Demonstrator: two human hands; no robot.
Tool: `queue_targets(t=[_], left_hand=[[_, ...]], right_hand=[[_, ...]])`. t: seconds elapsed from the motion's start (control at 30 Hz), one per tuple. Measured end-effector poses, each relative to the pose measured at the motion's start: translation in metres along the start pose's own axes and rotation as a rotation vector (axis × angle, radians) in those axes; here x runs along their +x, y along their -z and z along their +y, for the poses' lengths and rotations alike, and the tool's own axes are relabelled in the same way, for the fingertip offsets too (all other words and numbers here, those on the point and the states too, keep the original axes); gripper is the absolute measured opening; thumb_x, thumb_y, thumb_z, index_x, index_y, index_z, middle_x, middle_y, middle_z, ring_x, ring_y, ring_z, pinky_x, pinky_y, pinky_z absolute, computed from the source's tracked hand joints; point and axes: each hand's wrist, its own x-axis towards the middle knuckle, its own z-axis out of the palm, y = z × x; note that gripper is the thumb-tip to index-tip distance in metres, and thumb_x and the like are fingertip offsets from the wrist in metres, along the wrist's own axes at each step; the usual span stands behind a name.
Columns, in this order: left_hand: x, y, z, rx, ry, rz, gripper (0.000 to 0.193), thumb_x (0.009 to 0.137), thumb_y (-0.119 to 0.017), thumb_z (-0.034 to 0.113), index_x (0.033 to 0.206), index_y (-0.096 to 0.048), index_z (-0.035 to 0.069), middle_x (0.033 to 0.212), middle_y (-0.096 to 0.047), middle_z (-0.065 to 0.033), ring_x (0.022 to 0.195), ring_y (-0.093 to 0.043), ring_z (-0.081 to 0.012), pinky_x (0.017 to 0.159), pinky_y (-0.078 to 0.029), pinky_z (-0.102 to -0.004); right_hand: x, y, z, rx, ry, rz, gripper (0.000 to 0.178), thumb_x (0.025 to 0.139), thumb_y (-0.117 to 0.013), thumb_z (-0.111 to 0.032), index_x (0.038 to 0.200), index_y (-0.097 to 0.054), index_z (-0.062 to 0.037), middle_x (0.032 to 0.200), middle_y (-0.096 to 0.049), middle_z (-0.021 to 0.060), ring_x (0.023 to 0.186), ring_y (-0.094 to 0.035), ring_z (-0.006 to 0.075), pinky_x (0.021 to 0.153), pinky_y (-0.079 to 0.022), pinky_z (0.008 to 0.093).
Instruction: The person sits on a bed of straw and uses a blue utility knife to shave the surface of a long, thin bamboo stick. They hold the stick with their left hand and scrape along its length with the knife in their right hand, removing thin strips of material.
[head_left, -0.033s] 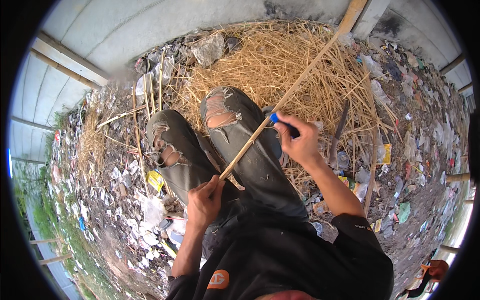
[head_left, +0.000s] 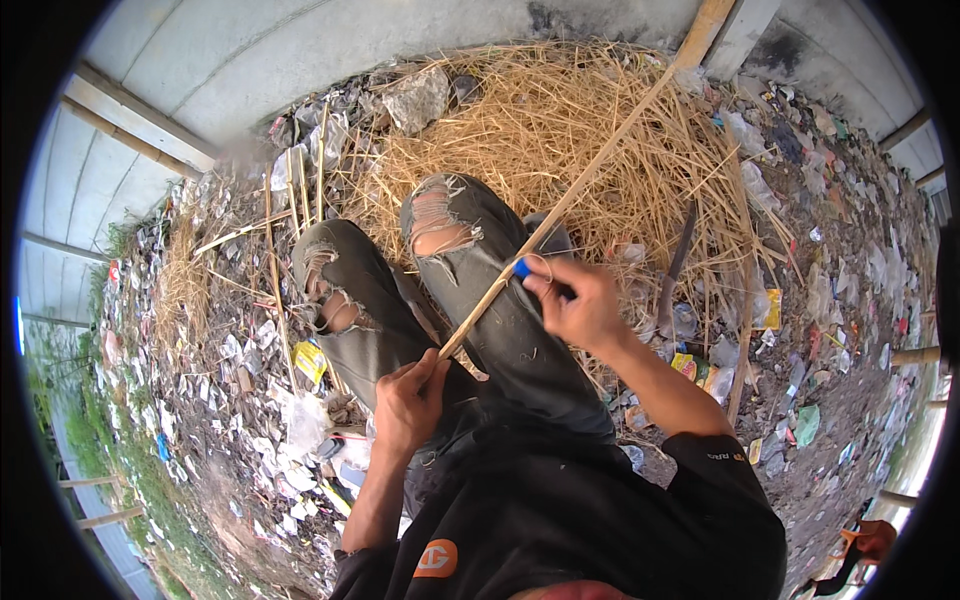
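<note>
Gripping blue tool point(head_left: 522, 268), R hand point(head_left: 585, 302) closer-in (vs. prev.), L hand point(head_left: 408, 402) clenched on strip point(head_left: 590, 180)

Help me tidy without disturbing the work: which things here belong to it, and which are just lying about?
Seemingly in use:
strip, in the left hand
blue tool, in the right hand
straw pile, perhaps

Apparently just lying about:
rock
yellow wrapper
green scrap

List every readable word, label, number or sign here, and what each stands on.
I won't copy wording, but it stands here:
Orange patch on the black shirt: pale letters.
Right sleeve: pale and orange marks, too small to read.
Yellow wrapper beside the left leg: too small to read.
</note>
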Motion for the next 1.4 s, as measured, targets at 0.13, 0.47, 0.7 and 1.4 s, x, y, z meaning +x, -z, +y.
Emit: queue_targets(t=[0.13,0.47,0.7,1.4], left_hand=[[0.002,0.003,-0.002,-0.005,-0.019,0.014,0.023,0.094,-0.077,0.012,0.111,-0.076,-0.004,0.086,-0.074,-0.024,0.071,-0.074,-0.0357,0.063,-0.056,-0.0394],[0.003,-0.007,0.005,-0.034,0.058,0.015,0.025,0.095,-0.076,0.015,0.111,-0.076,-0.005,0.087,-0.074,-0.0253,0.071,-0.074,-0.0358,0.064,-0.056,-0.0396],[0.016,-0.023,0.019,-0.129,0.04,0.06,0.027,0.096,-0.075,0.012,0.113,-0.075,-0.008,0.074,-0.07,-0.0235,0.06,-0.066,-0.0174,0.059,-0.05,-0.0329],[0.021,-0.019,0.03,-0.209,0.176,-0.03,0.03,0.098,-0.074,0.018,0.114,-0.075,-0.009,0.078,-0.071,-0.0257,0.065,-0.074,-0.0291,0.063,-0.054,-0.0353]], right_hand=[[0.003,0.001,0.007,-0.046,0.081,0.093,0.025,0.092,-0.079,-0.008,0.117,-0.077,-0.0056,0.092,-0.079,0.0116,0.068,-0.074,0.0155,0.058,-0.056,0.0298],[-0.024,-0.025,-0.007,0.019,0.054,0.078,0.026,0.089,-0.079,-0.004,0.115,-0.076,-0.0025,0.092,-0.077,0.0159,0.071,-0.075,0.0264,0.06,-0.056,0.0329],[-0.025,-0.024,-0.016,0.091,0.058,-0.022,0.025,0.09,-0.08,-0.009,0.115,-0.076,-0.0035,0.093,-0.078,0.0141,0.073,-0.075,0.026,0.063,-0.058,0.0332],[-0.009,0.005,-0.018,0.465,-0.493,-0.006,0.023,0.1,-0.074,-0.023,0.101,-0.06,-0.0049,0.072,-0.062,0.0057,0.06,-0.055,0.0093,0.057,-0.044,0.0287]])
